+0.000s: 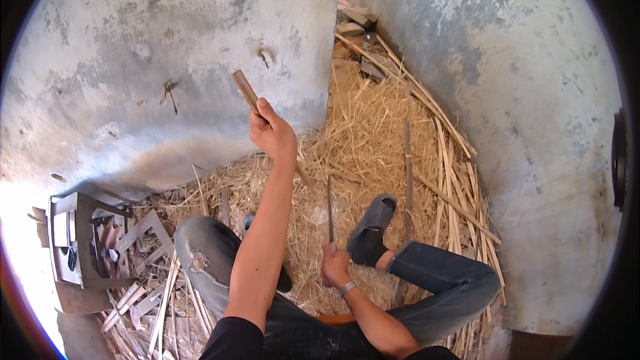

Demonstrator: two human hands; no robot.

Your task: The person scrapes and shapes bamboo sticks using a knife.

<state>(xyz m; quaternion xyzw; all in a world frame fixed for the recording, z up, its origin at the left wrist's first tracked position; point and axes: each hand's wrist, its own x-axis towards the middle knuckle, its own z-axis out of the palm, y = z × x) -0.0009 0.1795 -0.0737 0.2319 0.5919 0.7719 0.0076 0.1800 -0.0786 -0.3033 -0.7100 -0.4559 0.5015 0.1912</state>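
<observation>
Raised in front of me, my left hand (273, 132) is closed round a split bamboo strip (245, 88). Its hollow upper end sticks out above my thumb, and the lower end shows past my wrist, slanting down to the right. My right hand (337, 267), with a metal-banded watch at the wrist, is low between my legs. It grips a knife (329, 210) whose long, dark, narrow blade points away from me, seen nearly edge-on. Blade and bamboo look apart.
Straw-like bamboo shavings (363, 120) cover the floor. Long bamboo strips (443, 180) lie along the right wall (533, 127). At the left stands a dark wooden frame (83, 240) beside scrap pieces. My bent legs and a grey slipper (377, 217) flank the work spot.
</observation>
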